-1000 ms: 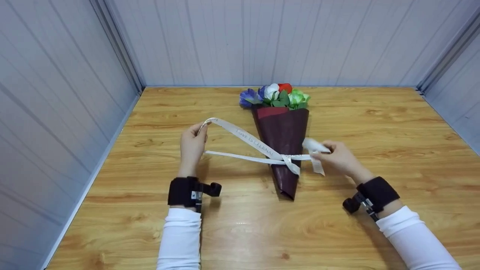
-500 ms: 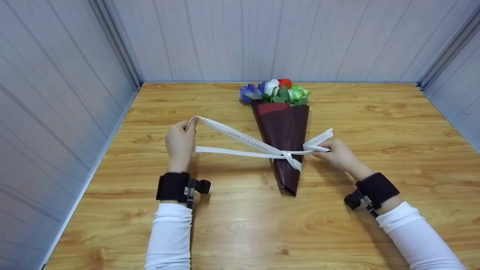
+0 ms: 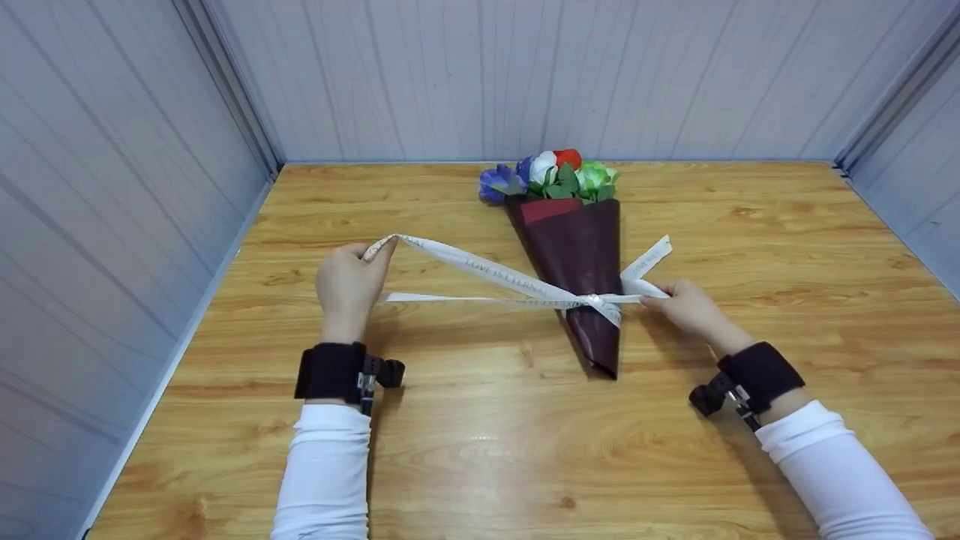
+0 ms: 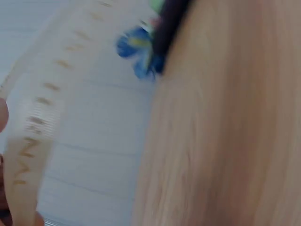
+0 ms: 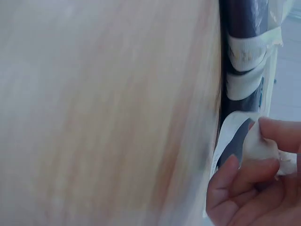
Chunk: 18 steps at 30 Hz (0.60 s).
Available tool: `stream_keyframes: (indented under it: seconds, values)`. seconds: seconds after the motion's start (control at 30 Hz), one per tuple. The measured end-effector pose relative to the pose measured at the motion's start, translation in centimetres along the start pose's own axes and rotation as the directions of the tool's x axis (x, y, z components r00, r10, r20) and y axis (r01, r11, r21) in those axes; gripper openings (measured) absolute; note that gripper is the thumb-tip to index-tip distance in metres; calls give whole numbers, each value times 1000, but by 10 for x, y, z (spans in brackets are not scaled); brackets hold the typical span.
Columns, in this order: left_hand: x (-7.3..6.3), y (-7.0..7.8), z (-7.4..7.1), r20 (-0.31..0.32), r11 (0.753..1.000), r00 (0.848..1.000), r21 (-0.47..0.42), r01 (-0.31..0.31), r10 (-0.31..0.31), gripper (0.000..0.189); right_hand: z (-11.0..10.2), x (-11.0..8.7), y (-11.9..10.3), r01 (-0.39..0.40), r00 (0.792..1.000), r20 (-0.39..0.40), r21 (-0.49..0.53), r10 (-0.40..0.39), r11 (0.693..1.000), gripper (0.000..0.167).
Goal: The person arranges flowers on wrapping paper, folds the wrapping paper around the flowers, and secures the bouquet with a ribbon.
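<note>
A bouquet in dark maroon wrapping paper lies on the table, its blue, white, red and green flowers toward the back wall. White ribbon printed "LOVE IS ETERNAL" goes around the lower wrapping and crosses itself at the front. On the left, my left hand pinches the ribbon, from which one stretch slopes down to the bouquet; a second strand ends near that hand. My right hand pinches a folded part of ribbon just right of the wrapping, with a loose tail sticking up behind. The right wrist view shows thumb and fingers on the ribbon.
The wooden table carries the bouquet. Pale panelled walls enclose it at the back and both sides. Each wrist wears a black strap with a small camera.
My left hand has moved left, drawing the ribbon out. The crossing on the wrapping looks tighter, and the bouquet's lower end has shifted right. The right hand has moved slightly right.
</note>
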<state>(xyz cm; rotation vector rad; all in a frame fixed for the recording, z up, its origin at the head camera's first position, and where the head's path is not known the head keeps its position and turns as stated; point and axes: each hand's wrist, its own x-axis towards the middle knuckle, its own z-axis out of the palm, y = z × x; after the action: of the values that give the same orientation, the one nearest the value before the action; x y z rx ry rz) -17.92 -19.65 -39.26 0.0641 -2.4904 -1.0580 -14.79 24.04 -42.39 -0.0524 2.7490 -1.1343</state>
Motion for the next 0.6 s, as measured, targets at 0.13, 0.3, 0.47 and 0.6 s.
stream_keyframes:
  seconds: [0.13,0.3,0.47,0.6]
  values:
    - [-1,-4,-2,-49,968,991,223,-114,128,58,-1,-1,-1,-38,999,1,49,38,998,33]
    - [-1,-9,-5,-3,994,1000,106,-4,5,52,0,-2,-1,-57,998,-7,106,58,993,37]
    - [2,-9,-10,266,669,920,-632,391,-286,47,0,-2,0,-94,995,-15,191,99,977,39]
    - [3,-9,-10,299,612,903,-664,429,-307,49,0,-3,1,-104,994,-2,242,108,965,36]
